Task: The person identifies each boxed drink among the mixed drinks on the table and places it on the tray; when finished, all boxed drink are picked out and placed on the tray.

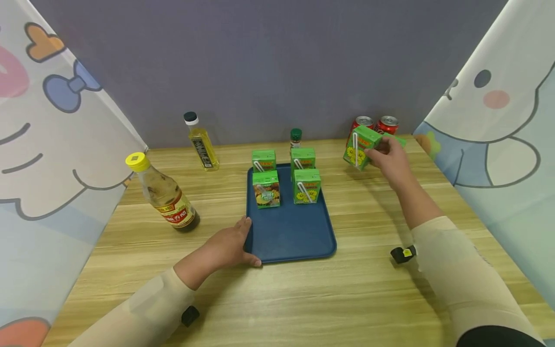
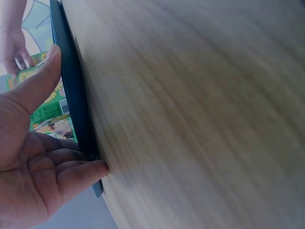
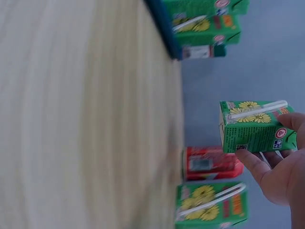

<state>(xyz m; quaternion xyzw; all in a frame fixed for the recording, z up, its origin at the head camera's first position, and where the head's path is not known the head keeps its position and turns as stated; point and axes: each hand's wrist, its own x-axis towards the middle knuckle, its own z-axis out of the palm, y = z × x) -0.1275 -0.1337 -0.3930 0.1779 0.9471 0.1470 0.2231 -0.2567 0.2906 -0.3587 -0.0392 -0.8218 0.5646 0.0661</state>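
Observation:
My right hand (image 1: 390,159) holds a green drink carton (image 1: 362,147) with a white straw on its side, thumb on one face and fingers on the other. In the right wrist view the carton (image 3: 255,125) is tilted and clear of the table. My left hand (image 1: 227,243) touches the near left corner of a dark blue tray (image 1: 295,236). Its fingers lie along the left edge and its thumb along the front edge. Several similar cartons stand on the far half of the tray, such as a carton (image 1: 307,187) on the right and a carton (image 1: 266,190) on the left.
Two red cans (image 1: 387,125) stand at the back right, beside another green carton (image 3: 212,204). A small green-capped bottle (image 1: 296,137) is behind the tray. An oil bottle (image 1: 203,147) and a yellow-capped sauce bottle (image 1: 169,200) stand to the left. A grey wall (image 1: 260,72) closes the back.

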